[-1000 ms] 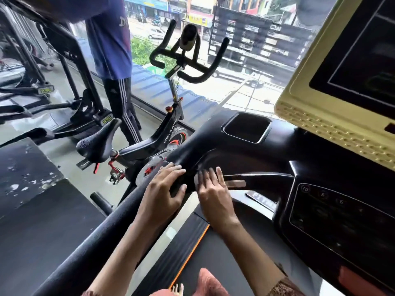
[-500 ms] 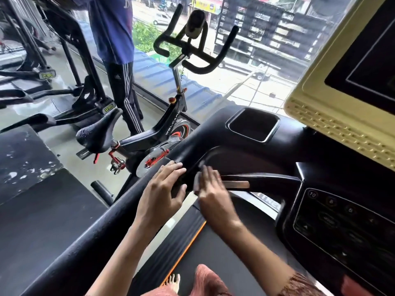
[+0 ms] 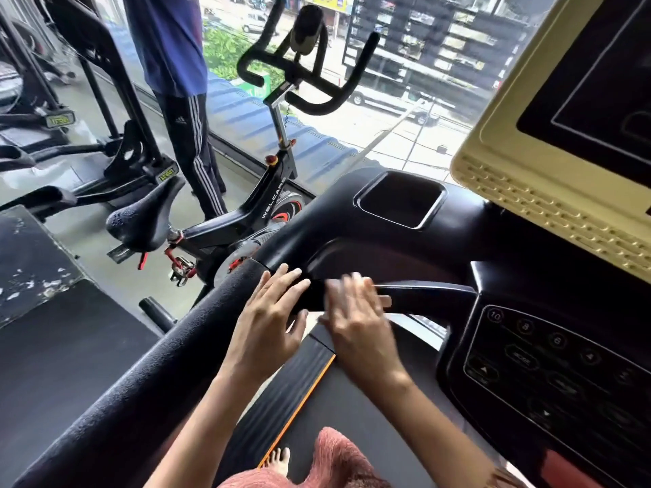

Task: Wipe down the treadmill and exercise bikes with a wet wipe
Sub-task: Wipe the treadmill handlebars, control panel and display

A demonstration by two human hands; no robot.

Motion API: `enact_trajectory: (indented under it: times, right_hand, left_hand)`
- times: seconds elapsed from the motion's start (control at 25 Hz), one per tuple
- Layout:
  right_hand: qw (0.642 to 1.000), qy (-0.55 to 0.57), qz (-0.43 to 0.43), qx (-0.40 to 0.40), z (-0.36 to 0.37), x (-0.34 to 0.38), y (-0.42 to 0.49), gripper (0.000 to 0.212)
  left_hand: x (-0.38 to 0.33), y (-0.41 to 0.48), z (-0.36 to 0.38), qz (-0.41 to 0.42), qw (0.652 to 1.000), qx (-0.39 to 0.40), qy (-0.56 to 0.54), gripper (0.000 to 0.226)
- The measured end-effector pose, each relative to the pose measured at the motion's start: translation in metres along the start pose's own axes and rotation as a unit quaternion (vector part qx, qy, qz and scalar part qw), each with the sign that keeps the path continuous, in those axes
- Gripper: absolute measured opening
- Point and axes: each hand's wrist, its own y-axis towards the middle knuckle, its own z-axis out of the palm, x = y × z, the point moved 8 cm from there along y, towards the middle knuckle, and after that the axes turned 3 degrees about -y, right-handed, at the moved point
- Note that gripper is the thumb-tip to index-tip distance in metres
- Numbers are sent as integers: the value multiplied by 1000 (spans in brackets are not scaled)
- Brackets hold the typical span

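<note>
Treadmill handrail, left hand resting flat on it with fingers straight, right hand blurred, fingers extended, pressing pale wet wipe against inner grip, spin bike beyond.

Black pebbled handrail, lower left; orange-edged black deck, bottom centre; pale yellow screen frame, upper right; black exercise bike with red accents, centre left.

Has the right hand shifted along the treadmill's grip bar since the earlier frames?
Yes. The right hand has slid slightly rightward along the grip bar, now covering most of its metal plate.
</note>
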Motion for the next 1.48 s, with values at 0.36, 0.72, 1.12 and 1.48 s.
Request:
enact_trajectory:
  times: [0.36, 0.72, 1.12, 1.48]
  right_hand:
    - [989, -84, 123, 19, -33, -118, -19, 39]
    - [999, 20, 39, -13, -14, -49, -12, 44]
    - [989, 20, 140, -33, -26, -77, -43, 53]
    - [987, -98, 123, -32, -40, -110, -55, 46]
  left_hand:
    - [-16, 15, 39, 8, 997, 76, -29, 57]
    - [-19, 15, 53, -17, 994, 55, -95, 53]
    - [-20, 18, 49, -14, 993, 32, -114, 43]
    - [-21, 17, 49, -26, 992, 31, -118, 42]
